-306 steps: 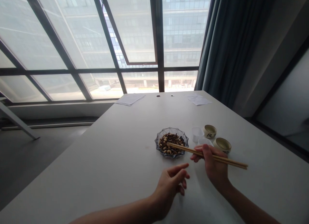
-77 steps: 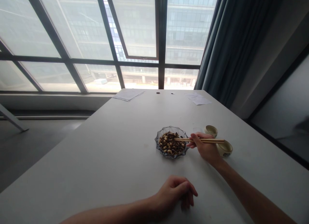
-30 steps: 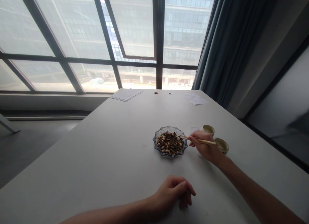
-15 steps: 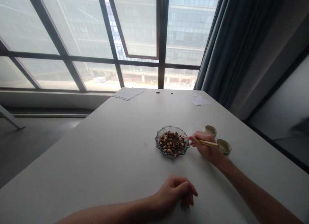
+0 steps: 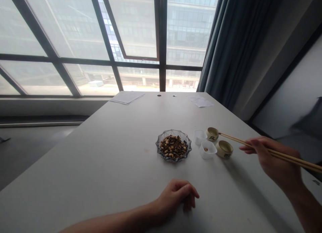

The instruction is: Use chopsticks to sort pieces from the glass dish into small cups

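Observation:
My right hand (image 5: 279, 159) is closed round a pair of wooden chopsticks (image 5: 241, 141). Their tips reach the right rim of the farther small tan cup (image 5: 212, 136); whether they pinch anything is too small to tell. A second tan cup (image 5: 224, 150) stands nearer to me. Left of the cups are two small clear plastic containers, the farther one (image 5: 199, 136) and the nearer one (image 5: 208, 154), which has a few small pieces inside. A scalloped glass bowl (image 5: 184, 156) holds mixed nuts and seeds (image 5: 174, 147). Holding nothing, my left hand (image 5: 177, 194) rests on the table with fingers loosely bent and partly apart.
The white table (image 5: 113, 152) stretches toward large windows. Sheets of paper lie at its far left (image 5: 128, 98), and more paper (image 5: 202, 102) lies at the far right. A dark curtain (image 5: 223, 52) hangs beyond the right edge.
My right hand has moved right with the chopsticks, from the glass bowl to the farther cup, uncovering the plastic containers. My left hand stays in place on the table. The view has shifted slightly.

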A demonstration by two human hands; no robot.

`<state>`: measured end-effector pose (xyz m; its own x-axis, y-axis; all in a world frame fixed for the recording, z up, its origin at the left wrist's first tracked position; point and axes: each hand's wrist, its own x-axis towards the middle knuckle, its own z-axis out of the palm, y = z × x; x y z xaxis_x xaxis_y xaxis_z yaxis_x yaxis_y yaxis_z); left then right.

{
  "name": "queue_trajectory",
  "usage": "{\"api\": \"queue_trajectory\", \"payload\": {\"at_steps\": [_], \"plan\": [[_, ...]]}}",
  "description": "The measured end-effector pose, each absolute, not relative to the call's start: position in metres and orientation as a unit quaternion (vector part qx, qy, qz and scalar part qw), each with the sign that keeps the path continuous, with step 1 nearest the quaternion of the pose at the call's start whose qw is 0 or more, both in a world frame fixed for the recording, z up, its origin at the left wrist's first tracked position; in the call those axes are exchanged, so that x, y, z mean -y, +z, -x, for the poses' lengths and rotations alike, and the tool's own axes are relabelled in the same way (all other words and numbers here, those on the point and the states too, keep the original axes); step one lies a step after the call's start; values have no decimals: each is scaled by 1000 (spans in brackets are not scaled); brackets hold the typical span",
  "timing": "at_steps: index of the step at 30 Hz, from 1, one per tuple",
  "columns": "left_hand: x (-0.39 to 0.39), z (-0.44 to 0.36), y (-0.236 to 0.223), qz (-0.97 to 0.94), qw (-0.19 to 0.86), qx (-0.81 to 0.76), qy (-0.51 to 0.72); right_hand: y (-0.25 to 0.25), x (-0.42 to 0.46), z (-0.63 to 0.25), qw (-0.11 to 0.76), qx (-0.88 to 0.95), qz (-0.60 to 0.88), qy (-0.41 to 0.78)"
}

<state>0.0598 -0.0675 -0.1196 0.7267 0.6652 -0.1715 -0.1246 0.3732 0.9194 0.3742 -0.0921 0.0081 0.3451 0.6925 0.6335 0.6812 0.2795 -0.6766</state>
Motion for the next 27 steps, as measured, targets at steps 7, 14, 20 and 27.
{"api": "queue_trajectory", "payload": {"at_steps": [7,14,20,27], "plan": [[68,-59,-118,-491,781,-285,262,-30,100,-406,566,513,644,43],[69,-60,-117,-479,784,-289,268,-53,96,-417,553,530,640,60],[70,-59,-117,-475,787,-289,268,-52,97,-417,551,524,647,58],[69,-59,-118,-478,785,-292,264,-56,96,-419,557,515,648,67]]}}
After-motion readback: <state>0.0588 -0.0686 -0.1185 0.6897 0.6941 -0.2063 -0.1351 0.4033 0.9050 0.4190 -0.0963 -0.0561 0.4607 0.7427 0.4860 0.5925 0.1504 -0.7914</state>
